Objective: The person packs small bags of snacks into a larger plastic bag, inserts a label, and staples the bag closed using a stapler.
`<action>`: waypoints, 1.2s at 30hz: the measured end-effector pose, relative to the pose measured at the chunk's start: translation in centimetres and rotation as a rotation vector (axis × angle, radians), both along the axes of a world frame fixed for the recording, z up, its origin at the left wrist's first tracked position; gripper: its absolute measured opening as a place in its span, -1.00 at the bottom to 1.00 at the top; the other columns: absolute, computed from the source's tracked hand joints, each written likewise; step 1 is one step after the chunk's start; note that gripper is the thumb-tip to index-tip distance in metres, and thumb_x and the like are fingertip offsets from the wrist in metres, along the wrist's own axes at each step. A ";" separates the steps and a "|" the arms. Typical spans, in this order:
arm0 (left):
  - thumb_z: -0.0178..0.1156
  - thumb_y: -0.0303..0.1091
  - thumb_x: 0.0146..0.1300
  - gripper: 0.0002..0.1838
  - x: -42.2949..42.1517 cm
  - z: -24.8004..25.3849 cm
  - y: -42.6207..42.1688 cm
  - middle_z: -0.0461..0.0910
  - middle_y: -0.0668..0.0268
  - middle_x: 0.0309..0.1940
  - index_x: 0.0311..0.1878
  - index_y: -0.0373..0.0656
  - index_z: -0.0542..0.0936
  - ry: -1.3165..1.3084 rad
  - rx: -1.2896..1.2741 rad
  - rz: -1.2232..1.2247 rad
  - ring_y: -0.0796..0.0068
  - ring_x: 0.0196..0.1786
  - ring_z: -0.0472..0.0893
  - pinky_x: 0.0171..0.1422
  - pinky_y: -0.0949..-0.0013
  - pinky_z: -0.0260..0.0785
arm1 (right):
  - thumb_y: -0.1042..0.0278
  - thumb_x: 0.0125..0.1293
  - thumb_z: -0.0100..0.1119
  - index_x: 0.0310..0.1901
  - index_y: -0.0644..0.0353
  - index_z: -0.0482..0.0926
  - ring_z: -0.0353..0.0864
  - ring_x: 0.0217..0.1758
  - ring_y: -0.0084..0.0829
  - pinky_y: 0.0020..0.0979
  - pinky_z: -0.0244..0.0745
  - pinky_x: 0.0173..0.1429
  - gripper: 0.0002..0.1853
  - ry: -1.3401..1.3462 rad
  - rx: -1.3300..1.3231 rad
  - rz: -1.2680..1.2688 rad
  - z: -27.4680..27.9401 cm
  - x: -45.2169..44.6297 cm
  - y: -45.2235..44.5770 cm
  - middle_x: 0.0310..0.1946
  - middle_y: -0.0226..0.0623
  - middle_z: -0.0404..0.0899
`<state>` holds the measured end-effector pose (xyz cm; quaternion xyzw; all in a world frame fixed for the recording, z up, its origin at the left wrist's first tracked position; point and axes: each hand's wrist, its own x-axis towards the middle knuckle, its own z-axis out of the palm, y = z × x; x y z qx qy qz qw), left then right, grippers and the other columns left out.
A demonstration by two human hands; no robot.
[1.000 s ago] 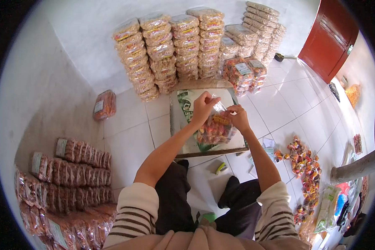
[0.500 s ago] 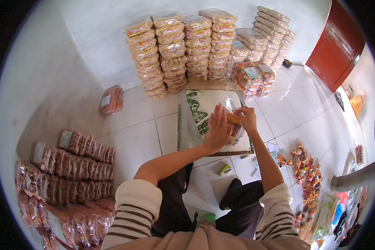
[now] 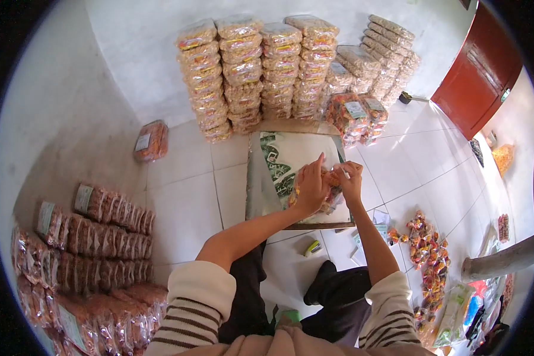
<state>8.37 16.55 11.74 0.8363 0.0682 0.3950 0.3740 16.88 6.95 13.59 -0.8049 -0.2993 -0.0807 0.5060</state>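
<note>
A clear plastic bag of small colourful packs lies on the low table, near its front right part. My left hand rests on the left side of the bag, its fingers stretched out. At the bag's upper right, my right hand is closed with fingertips pinching the plastic at its mouth. Both hands cover much of the bag. Under it is a white and green printed sheet.
Tall stacks of snack bags stand behind the table. Reddish-brown bags are piled at the left. A green stapler-like tool lies on the floor near my feet. Linked small packs lie at the right, near a grey pole.
My left hand has gone from pinching the bag's mouth to lying flat against its side. My right hand keeps its pinch at the mouth, which is now bunched closer to the contents.
</note>
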 end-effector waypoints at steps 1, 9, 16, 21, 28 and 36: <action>-0.07 -0.32 0.21 -0.44 0.3 -0.3 0.0 0.30 0.07 0.05 0.27 -0.24 0.07 -0.002 0.003 -0.002 0.14 0.13 0.27 0.28 0.07 -0.11 | 0.30 0.02 0.24 -0.42 0.08 0.62 0.26 -0.05 -0.33 -0.34 0.19 0.07 -0.90 -0.004 0.018 0.018 -0.2 0.2 0.0 -0.38 -0.44 0.51; 0.05 -0.27 0.18 -0.49 1.2 -0.4 2.0 0.40 0.16 -0.03 0.20 -0.16 0.22 0.055 -0.281 -0.283 0.24 0.09 0.34 0.19 0.22 -0.01 | 0.29 0.04 0.24 -0.42 0.16 0.61 0.25 -0.03 -0.31 -0.34 0.20 0.06 -0.86 0.006 0.113 0.046 -1.1 1.2 -0.5 -0.34 -0.35 0.51; -0.01 -0.29 0.22 -0.54 -1.9 0.4 5.1 0.35 0.11 0.04 0.17 -0.19 0.22 -0.116 0.008 -0.041 0.15 0.13 0.29 0.20 0.14 0.01 | 0.30 0.03 0.25 -0.39 0.17 0.61 0.26 -0.05 -0.31 -0.36 0.21 0.04 -0.85 0.007 0.085 0.034 -0.6 1.2 -1.2 -0.35 -0.35 0.51; -0.14 -0.33 0.25 -0.53 -2.2 0.1 2.0 0.26 0.07 0.12 0.22 -0.22 0.15 -0.028 0.155 -0.129 0.11 0.19 0.22 0.31 0.06 -0.11 | 0.34 0.04 0.23 -0.39 0.16 0.61 0.26 -0.07 -0.32 -0.36 0.22 0.04 -0.89 -0.021 0.110 0.076 -0.7 1.0 -0.9 -0.34 -0.34 0.51; -0.15 -0.36 0.24 -0.51 -0.7 0.0 -0.9 0.23 0.04 0.13 0.24 -0.26 0.12 -0.038 -0.004 -0.030 0.13 0.21 0.19 0.31 0.05 -0.15 | 0.39 0.06 0.21 -0.36 0.15 0.61 0.27 -0.06 -0.32 -0.36 0.21 0.06 -0.90 -0.044 0.013 0.108 -0.7 1.1 -0.7 -0.31 -0.33 0.48; 0.08 -0.37 0.10 -0.59 0.4 0.3 -0.1 0.49 0.40 -0.20 0.07 0.04 0.40 -0.034 -0.061 0.008 0.44 -0.07 0.39 0.01 0.24 -0.03 | 0.40 0.10 0.17 -0.37 0.25 0.55 0.19 -0.16 -0.38 -0.43 0.09 0.01 -0.89 -0.032 0.124 0.176 -1.1 1.4 -0.7 -0.38 -0.38 0.41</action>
